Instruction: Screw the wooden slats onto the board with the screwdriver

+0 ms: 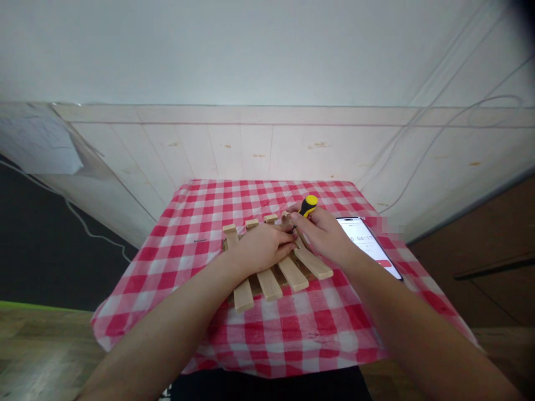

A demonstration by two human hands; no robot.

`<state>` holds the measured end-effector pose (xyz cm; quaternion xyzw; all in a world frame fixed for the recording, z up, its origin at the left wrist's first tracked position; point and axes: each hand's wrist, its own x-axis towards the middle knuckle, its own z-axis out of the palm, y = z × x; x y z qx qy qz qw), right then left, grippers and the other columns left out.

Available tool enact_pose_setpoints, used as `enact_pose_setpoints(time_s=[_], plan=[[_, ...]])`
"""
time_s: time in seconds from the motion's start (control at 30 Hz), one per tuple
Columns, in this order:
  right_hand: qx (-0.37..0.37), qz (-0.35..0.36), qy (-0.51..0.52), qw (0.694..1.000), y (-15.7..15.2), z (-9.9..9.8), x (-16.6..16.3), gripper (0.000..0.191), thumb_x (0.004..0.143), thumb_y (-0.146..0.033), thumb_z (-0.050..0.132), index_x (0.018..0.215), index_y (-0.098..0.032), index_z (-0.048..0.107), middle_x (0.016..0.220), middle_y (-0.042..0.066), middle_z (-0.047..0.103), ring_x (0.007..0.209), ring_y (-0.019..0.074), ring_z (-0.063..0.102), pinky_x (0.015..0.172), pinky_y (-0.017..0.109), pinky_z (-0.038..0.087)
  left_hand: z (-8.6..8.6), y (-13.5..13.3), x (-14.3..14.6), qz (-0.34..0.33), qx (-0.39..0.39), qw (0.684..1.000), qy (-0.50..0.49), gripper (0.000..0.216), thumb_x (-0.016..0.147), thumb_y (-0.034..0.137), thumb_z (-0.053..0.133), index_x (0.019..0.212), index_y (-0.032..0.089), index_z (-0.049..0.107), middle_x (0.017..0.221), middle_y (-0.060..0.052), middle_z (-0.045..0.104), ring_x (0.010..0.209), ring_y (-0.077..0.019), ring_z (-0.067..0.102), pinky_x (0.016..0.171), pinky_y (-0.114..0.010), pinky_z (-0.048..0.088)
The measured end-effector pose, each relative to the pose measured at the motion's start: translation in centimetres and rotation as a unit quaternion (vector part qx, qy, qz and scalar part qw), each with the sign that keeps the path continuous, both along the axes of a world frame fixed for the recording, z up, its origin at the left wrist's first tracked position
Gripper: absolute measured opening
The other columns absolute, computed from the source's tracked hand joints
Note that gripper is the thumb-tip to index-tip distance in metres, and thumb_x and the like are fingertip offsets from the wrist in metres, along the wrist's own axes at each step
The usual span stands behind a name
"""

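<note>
A wooden slat rack (271,278) made of several pale slats lies in the middle of a red-and-white checked tablecloth (251,334). My left hand (261,248) rests palm down on the slats, its fingertips pinched together near the screwdriver's tip. My right hand (324,234) is closed round a screwdriver with a yellow-and-black handle (308,205), held upright over the far right slat. What the left fingertips pinch is too small to make out.
A phone (370,245) with a lit screen showing a timer lies on the cloth just right of my right hand. A small dark screw or nail (199,240) lies on the cloth left of the rack. A white wall and cables stand behind the table.
</note>
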<state>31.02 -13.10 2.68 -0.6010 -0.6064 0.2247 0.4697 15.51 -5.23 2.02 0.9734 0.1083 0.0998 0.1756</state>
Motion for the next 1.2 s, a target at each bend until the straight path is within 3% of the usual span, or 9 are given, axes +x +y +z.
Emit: enact_pose_setpoints(time_s=[0.17,0.4,0.53,0.7,0.9,0.97,1.13,1.2], plan=[[0.017,-0.022,0.029,0.999,0.1,-0.3,0.4,0.017,0.089,-0.037,0.051,0.09,-0.022,0.06,0.091,0.004,0.066,0.091,0.0217,0.062,0.079,0.038,0.048,0.2,0.0,0.0,-0.003,0.003,1.0,0.007,0.025,0.096,0.027,0.049,0.099,0.017,0.071,0.108,-0.007,0.071,0.094,-0.0191,0.067,0.084,-0.031,0.052],[0.042,-0.183,-0.065,0.98,0.8,-0.9,1.7,0.034,0.074,-0.051,0.07,0.082,-0.023,0.052,0.07,-0.001,0.057,0.061,0.0164,0.05,0.055,0.032,0.039,0.2,0.0,0.0,-0.004,-0.002,1.0,0.005,0.024,0.096,0.026,0.049,0.101,0.017,0.071,0.11,-0.007,0.07,0.096,-0.0185,0.067,0.087,-0.031,0.051],[0.024,-0.211,-0.075,0.974,0.7,-0.7,1.6,0.039,0.072,-0.056,0.069,0.072,-0.023,0.049,0.064,-0.001,0.055,0.058,0.0159,0.049,0.054,0.032,0.035,0.2,0.0,0.0,-0.007,-0.005,1.0,0.005,0.023,0.095,0.024,0.05,0.103,0.017,0.071,0.11,-0.007,0.07,0.098,-0.0198,0.067,0.088,-0.033,0.052],[-0.011,-0.201,-0.044,0.979,0.7,-0.6,1.5,0.039,0.073,-0.057,0.068,0.073,-0.022,0.05,0.06,-0.003,0.05,0.054,0.014,0.044,0.052,0.03,0.031,0.4,0.0,0.0,-0.013,-0.005,1.0,0.007,0.023,0.095,0.023,0.049,0.102,0.017,0.07,0.111,-0.007,0.07,0.098,-0.0195,0.067,0.088,-0.032,0.052],[0.0,-0.057,0.08,0.995,0.4,-0.2,1.5,0.02,0.081,-0.037,0.061,0.091,-0.02,0.062,0.067,-0.003,0.054,0.06,0.0135,0.049,0.056,0.029,0.037,0.1,0.0,-0.1,-0.01,-0.004,1.0,-0.001,0.023,0.096,0.024,0.049,0.103,0.018,0.071,0.112,-0.007,0.07,0.098,-0.0198,0.067,0.087,-0.033,0.052],[0.004,-0.066,0.065,0.996,0.4,-0.3,1.7,0.02,0.082,-0.035,0.058,0.094,-0.02,0.063,0.067,-0.003,0.054,0.061,0.0137,0.05,0.057,0.029,0.037,0.1,0.0,-0.1,-0.008,-0.005,1.0,-0.004,0.023,0.096,0.025,0.05,0.104,0.018,0.071,0.111,-0.007,0.07,0.099,-0.0201,0.067,0.088,-0.033,0.052],[0.024,-0.151,-0.009,0.988,0.8,-0.7,1.6,0.03,0.074,-0.044,0.07,0.077,-0.022,0.05,0.063,-0.006,0.046,0.058,0.0123,0.044,0.054,0.03,0.034,0.2,-0.1,0.0,-0.011,0.002,1.0,0.006,0.024,0.096,0.025,0.049,0.105,0.016,0.07,0.115,-0.007,0.069,0.098,-0.0197,0.067,0.088,-0.032,0.051],[0.029,-0.154,0.0,0.988,0.9,-0.9,1.3,0.031,0.074,-0.045,0.071,0.078,-0.022,0.05,0.068,-0.004,0.051,0.062,0.0136,0.048,0.058,0.031,0.039,0.3,-0.1,0.0,-0.008,0.009,1.0,0.007,0.025,0.096,0.025,0.049,0.106,0.016,0.07,0.118,-0.007,0.068,0.099,-0.0197,0.067,0.087,-0.031,0.052]])
